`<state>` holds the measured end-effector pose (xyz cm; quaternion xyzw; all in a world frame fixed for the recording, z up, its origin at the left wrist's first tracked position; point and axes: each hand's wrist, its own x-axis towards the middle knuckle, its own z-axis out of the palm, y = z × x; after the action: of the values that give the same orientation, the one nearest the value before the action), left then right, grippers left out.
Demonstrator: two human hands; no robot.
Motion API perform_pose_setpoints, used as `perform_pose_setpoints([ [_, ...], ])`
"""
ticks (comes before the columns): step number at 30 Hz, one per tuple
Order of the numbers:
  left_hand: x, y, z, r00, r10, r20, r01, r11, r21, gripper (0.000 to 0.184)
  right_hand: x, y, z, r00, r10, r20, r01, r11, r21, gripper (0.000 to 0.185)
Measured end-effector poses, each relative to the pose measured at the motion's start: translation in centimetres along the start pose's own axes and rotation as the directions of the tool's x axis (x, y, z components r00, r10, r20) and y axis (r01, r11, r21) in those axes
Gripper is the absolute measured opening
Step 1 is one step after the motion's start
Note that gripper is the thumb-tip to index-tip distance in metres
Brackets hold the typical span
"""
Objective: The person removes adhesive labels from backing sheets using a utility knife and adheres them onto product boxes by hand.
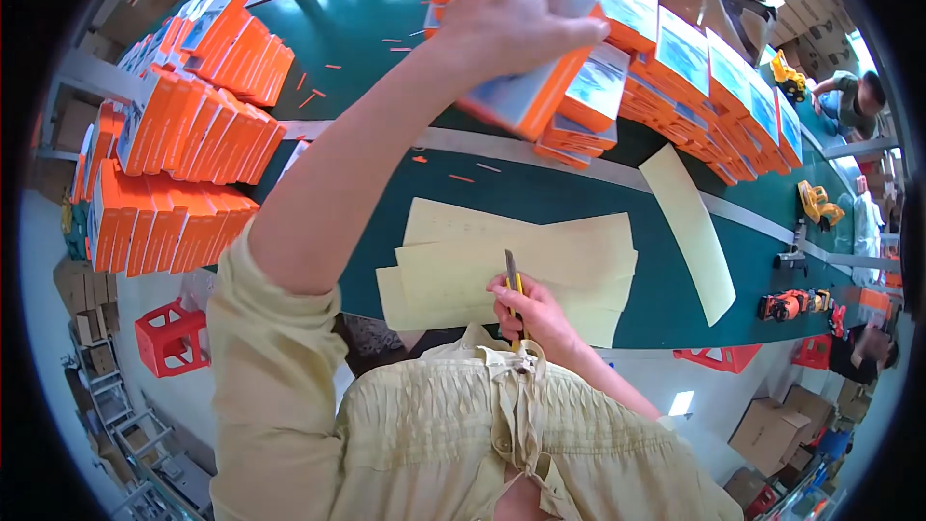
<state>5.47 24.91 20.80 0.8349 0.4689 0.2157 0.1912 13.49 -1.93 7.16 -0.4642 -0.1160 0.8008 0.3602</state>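
My left hand reaches far forward over the table, its fingers closed round an orange-and-blue box. That box is tilted and a little blurred, and part of it lies under my hand. Close to my body, my right hand is wrapped round a yellow-and-black utility knife, which points away from me. Beneath the knife, several pale yellow sheets overlap on the green table. Just beyond my left hand stand stacks of similar orange boxes.
More orange boxes are piled at the left. A long yellow strip lies at the right. Small orange scraps dot the green table. Toy vehicles stand farther right, near another person. A red stool is below left.
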Motion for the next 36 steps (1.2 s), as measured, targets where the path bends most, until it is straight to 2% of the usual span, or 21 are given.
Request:
perform_pose_setpoints([
  [3,4.7,2.5,5.7,0.997,-0.011,-0.074,0.018,0.995,0.100,0.070,-1.3,-1.2,-1.9,0.993,-0.108,-0.048,0.106,0.993,-0.052,0.014],
  [6,4.9,2.3,7.3,0.991,-0.120,0.053,0.113,0.985,0.131,0.070,-2.8,-2.5,-5.0,0.968,-0.208,-0.136,0.198,0.976,-0.089,0.013],
  [7,4.0,1.9,6.8,0.988,-0.128,0.084,0.124,0.991,0.048,0.072,-3.1,-3.2,-6.0,0.952,-0.241,-0.190,0.231,0.970,-0.072,0.013],
  [8,3.2,1.3,6.2,0.984,-0.132,0.117,0.137,0.990,-0.038,0.075,-3.4,-4.2,-7.0,0.923,-0.306,-0.233,0.275,0.949,-0.155,0.017],
  [9,3.0,-0.2,6.7,0.978,-0.165,0.127,0.191,0.954,-0.231,0.072,-3.0,-5.3,-8.0,0.861,-0.452,-0.234,0.395,0.883,-0.254,0.017],
  [10,2.7,-1.1,7.7,0.969,-0.199,0.144,0.242,0.878,-0.414,0.069,-2.3,-6.5,-8.9,0.781,-0.585,-0.216,0.496,0.793,-0.353,0.018],
  [12,0.9,0.5,7.6,0.906,-0.348,0.240,0.423,0.717,-0.554,0.065,-0.7,-10.6,-9.5,0.635,-0.745,-0.204,0.596,0.641,-0.483,0.023],
  [13,0.1,1.1,7.5,0.862,-0.412,0.296,0.502,0.615,-0.608,0.063,0.1,-12.8,-8.9,0.587,-0.775,-0.234,0.635,0.620,-0.461,0.025],
  [14,-0.1,1.3,7.9,0.879,-0.378,0.292,0.470,0.584,-0.661,0.063,1.2,-14.7,-8.3,0.532,-0.804,-0.265,0.675,0.592,-0.441,0.027],
  [16,-0.4,1.9,8.9,0.910,-0.309,0.277,0.404,0.509,-0.760,0.063,3.6,-16.7,-7.8,0.586,-0.776,-0.234,0.727,0.630,-0.271,0.030],
  [19,-1.6,3.8,9.0,0.904,-0.336,0.266,0.392,0.399,-0.829,0.059,5.2,-17.2,-6.8,0.580,-0.780,-0.235,0.744,0.624,-0.238,0.031],
  [22,-2.8,3.9,8.9,0.872,-0.437,0.219,0.416,0.431,-0.800,0.053,3.9,-16.4,-8.1,0.565,-0.760,-0.321,0.711,0.646,-0.279,0.032],
  [23,-3.1,2.1,9.6,0.870,-0.456,0.185,0.411,0.468,-0.782,0.050,3.9,-15.8,-9.3,0.512,-0.773,-0.375,0.704,0.627,-0.333,0.030],
  [24,-4.1,1.3,10.2,0.868,-0.494,0.059,0.349,0.520,-0.780,0.049,2.9,-15.2,-10.1,0.543,-0.756,-0.365,0.728,0.641,-0.242,0.030],
  [26,-7.7,0.4,11.5,0.815,-0.552,-0.176,0.268,0.628,-0.730,0.047,-0.2,-13.7,-12.0,0.652,-0.671,-0.351,0.600,0.741,-0.301,0.028],
  [28,-13.1,0.0,14.1,0.842,-0.470,-0.263,0.216,0.742,-0.634,0.031,-0.4,-10.7,-15.2,0.620,-0.751,-0.229,0.498,0.602,-0.625,0.034],
  [30,-19.0,0.0,16.7,0.901,-0.313,-0.299,0.182,0.901,-0.394,0.032,-2.9,-8.5,-16.3,0.736,-0.582,-0.345,0.222,0.689,-0.690,0.043],
  [31,-21.7,0.1,18.3,0.927,-0.245,-0.283,0.161,0.944,-0.288,0.034,-3.1,-6.6,-18.9,0.777,-0.579,-0.248,0.227,0.625,-0.746,0.049],
  [32,-24.0,0.5,19.5,0.950,-0.176,-0.259,0.131,0.974,-0.184,0.036,-3.4,-5.1,-19.8,0.746,-0.640,-0.184,0.247,0.522,-0.816,0.042],
  [34,-26.8,2.3,20.8,0.984,-0.126,-0.124,0.110,0.985,-0.130,0.042,-3.9,-3.0,-21.0,0.683,-0.729,-0.046,0.187,0.235,-0.954,0.032],
  [36,-28.5,3.6,22.2,0.998,-0.034,-0.049,0.031,0.998,-0.054,0.043,-5.0,-1.9,-20.1,0.728,-0.686,-0.009,0.147,0.168,-0.975,0.029],
])
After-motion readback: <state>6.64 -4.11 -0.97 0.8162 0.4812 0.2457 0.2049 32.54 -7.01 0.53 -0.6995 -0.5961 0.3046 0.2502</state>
